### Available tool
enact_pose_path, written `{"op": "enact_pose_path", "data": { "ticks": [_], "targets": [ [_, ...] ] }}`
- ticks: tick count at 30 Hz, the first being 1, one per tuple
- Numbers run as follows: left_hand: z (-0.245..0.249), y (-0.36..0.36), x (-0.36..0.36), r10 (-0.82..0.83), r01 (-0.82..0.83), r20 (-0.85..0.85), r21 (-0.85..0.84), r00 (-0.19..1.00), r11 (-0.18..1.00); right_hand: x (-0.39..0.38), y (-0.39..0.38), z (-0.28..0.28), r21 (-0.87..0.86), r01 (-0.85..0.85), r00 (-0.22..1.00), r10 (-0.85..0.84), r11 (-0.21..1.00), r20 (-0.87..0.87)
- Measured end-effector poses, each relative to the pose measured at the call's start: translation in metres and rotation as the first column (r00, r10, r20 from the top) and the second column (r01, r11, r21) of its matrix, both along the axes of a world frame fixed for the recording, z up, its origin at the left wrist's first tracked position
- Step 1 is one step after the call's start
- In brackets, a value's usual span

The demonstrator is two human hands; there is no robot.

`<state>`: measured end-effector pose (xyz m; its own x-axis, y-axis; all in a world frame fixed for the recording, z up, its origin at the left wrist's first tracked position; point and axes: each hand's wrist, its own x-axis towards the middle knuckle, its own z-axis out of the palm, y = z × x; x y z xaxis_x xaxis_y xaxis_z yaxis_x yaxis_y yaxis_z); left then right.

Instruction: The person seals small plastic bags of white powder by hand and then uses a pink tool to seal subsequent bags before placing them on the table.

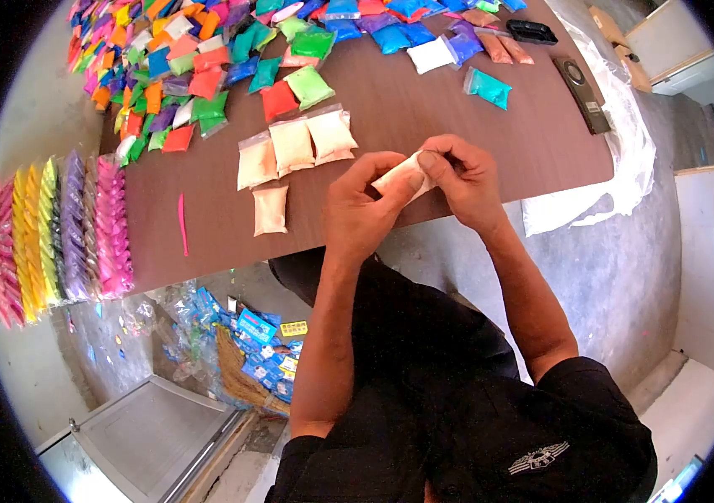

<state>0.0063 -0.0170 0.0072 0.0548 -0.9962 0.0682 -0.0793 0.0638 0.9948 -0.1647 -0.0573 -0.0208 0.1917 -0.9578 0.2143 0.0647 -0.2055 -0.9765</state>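
Between both hands, near the table's front edge, is a small pale peach packet (397,178) of soft material. My left hand (367,201) is closed on its left part, thumb on top. The fingers of my right hand (464,178) pinch its upper right end. Left of my hands lie several similar peach packets (292,147) in clear plastic, side by side, and one single peach packet (270,210) sits below them. Farther left, a thin pink plastic tool (183,225) rests on the brown table (214,201).
Many colourful packets (206,59) cover the table's back left. Twisted coloured strips (64,226) hang at the left edge. A dark box (582,94) and a black tray (531,32) are at the right. On the floor are a straw broom (235,369) and blue wrappers (269,344).
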Motion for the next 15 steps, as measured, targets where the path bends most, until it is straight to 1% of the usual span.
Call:
{"op": "enact_pose_path", "data": {
  "ticks": [1,3,4,6,7,9,10,12,13,15],
  "targets": [
    [-0.001,0.000,0.001,0.003,-0.003,-0.002,0.000,1.000,1.000,0.000,0.000,0.000,0.000,-0.003,1.000,0.003,1.000,-0.002],
    [-0.003,0.000,0.005,-0.020,0.018,0.051,0.037,0.998,0.999,0.001,0.000,0.002,-0.035,-0.021,0.996,0.018,0.999,-0.082],
    [-0.005,0.000,0.006,-0.016,0.014,0.049,0.037,0.999,0.999,0.002,0.000,0.003,-0.035,-0.025,0.996,0.022,0.999,-0.085],
    [-0.009,0.000,0.008,-0.029,0.030,-0.014,0.035,0.999,0.999,0.005,0.001,0.006,-0.059,-0.021,0.996,0.016,0.998,-0.088],
    [-0.012,0.000,0.009,-0.027,0.028,-0.016,0.034,1.000,0.999,0.007,0.001,0.007,-0.060,-0.023,0.996,0.018,0.998,-0.090],
    [-0.015,0.000,0.008,0.024,-0.026,-0.039,-0.050,0.999,0.998,0.010,0.003,0.009,-0.018,-0.021,1.000,0.020,1.000,-0.022],
    [-0.015,0.000,0.008,0.025,-0.027,-0.041,-0.050,0.999,0.998,0.008,0.003,0.008,-0.018,-0.022,0.999,0.021,1.000,-0.024],
    [-0.012,0.000,0.010,0.029,-0.026,-0.123,0.022,0.992,0.999,0.002,0.003,0.005,0.036,-0.050,0.997,0.052,0.998,-0.065],
    [-0.009,0.000,0.009,0.031,-0.029,-0.125,0.021,0.992,0.999,0.001,0.003,0.004,0.035,-0.052,0.996,0.054,0.998,-0.067],
    [-0.001,0.000,0.008,0.016,-0.013,-0.054,0.054,0.998,0.998,0.002,0.002,0.004,-0.009,-0.012,0.997,0.012,1.000,-0.077]
  ]
}}
